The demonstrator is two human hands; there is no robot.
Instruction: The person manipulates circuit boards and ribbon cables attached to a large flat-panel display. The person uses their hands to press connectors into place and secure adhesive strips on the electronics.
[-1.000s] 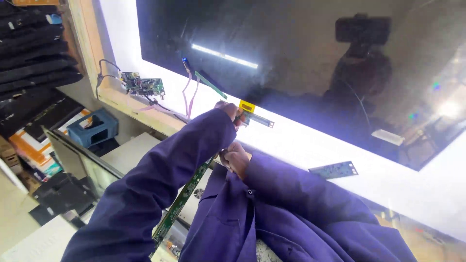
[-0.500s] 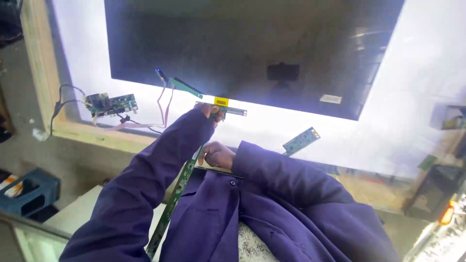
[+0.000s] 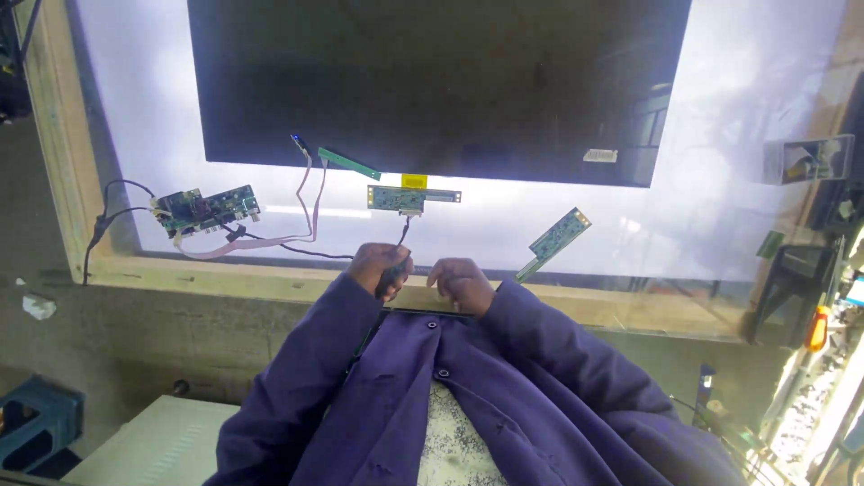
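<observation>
- My tabletop (image 3: 630,225) is a glowing white light panel in a pale wooden frame (image 3: 270,281), with a dark glossy screen panel (image 3: 432,81) lying across most of it.
- Bare lit strip runs along the near edge; a small green board (image 3: 396,198) lies there, just beyond my hands.
- My left grip (image 3: 379,266) is curled shut on a thin dark cable (image 3: 402,236) leading to that board.
- My right grip (image 3: 461,281) rests on the frame, fingers bent, holding nothing.
- A larger circuit board (image 3: 207,209) with pink wires sits well left; a slim green strip (image 3: 558,236) lies tilted to the right.

A wood-framed lit bench (image 3: 270,283) carries a dark screen panel (image 3: 441,81), three green circuit boards (image 3: 207,209) and loose cables (image 3: 301,202).
</observation>
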